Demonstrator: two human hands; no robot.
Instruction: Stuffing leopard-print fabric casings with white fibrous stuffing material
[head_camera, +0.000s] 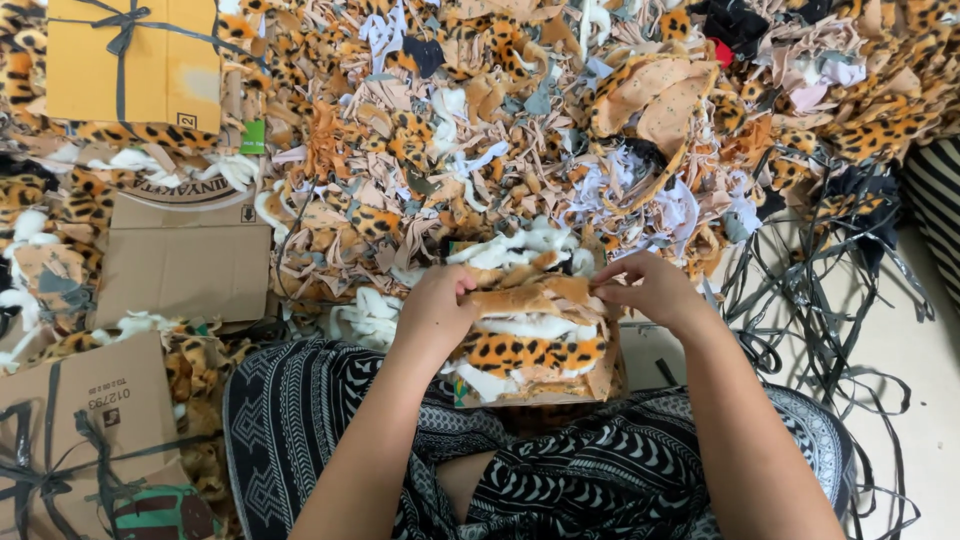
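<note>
2 bare hands pinch a tan plush fabric strip on a stuffed box.

The left hand (432, 312) and right hand (652, 290) both close on the tan plush fabric strip (530, 296) atop the small cardboard box of leopard-print scraps (530, 352) resting on the lap. Overfilled, the stack could likely slide off into the floor heap of fabric offcuts (480, 130).

Leopard-print and white fabric scraps (530, 335) lie stacked on lap.
</note>
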